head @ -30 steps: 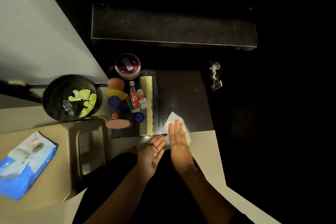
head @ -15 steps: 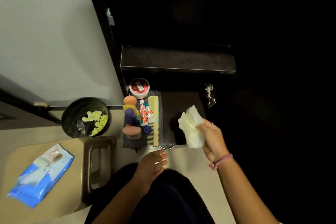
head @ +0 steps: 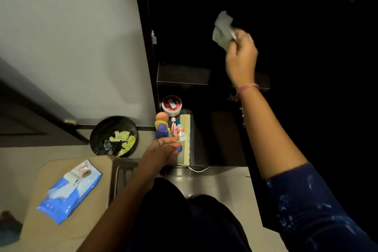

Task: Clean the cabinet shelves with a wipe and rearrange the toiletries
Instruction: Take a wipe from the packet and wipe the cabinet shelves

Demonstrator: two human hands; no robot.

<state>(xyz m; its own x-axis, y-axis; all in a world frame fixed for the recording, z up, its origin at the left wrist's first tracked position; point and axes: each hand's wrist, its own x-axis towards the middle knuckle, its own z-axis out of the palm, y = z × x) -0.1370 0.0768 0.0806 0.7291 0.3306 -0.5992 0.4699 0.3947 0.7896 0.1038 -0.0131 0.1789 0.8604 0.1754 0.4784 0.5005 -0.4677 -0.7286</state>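
A person crouched before a dark open cabinet [head: 266, 26] reaches the right hand [head: 241, 55] up into its upper bay, fingers clenched on a crumpled white wipe [head: 222, 26]. Half a second earlier the same wipe was held low, over the front edge of the bottom shelf [head: 221, 139]; a second ago it lay pressed flat there under the palm. The lift suggests the bottom shelf's bare right half is done and the cleaning is moving to a higher level, past the middle shelf [head: 184, 74], whose front edge crosses behind the wrist. Whether the wipe is touching any surface cannot be told in the gloom.

The upper bay looks open and unobstructed around the hand, with only a hinge [head: 153, 37] on the left wall. Along the left edge of the bottom shelf, the toiletries [head: 173, 129] remain crowded together: a red-lidded jar [head: 171, 104] at the back, tubes and a purple bottle [head: 162, 131] in the middle, a pale comb [head: 184, 145] running to the front edge. The left hand [head: 161, 151] hovers just over them, fingers loosely spread and holding nothing.

On the floor to the left stand a black bin [head: 113, 136] and a stool carrying the blue wipe packet [head: 69, 190].
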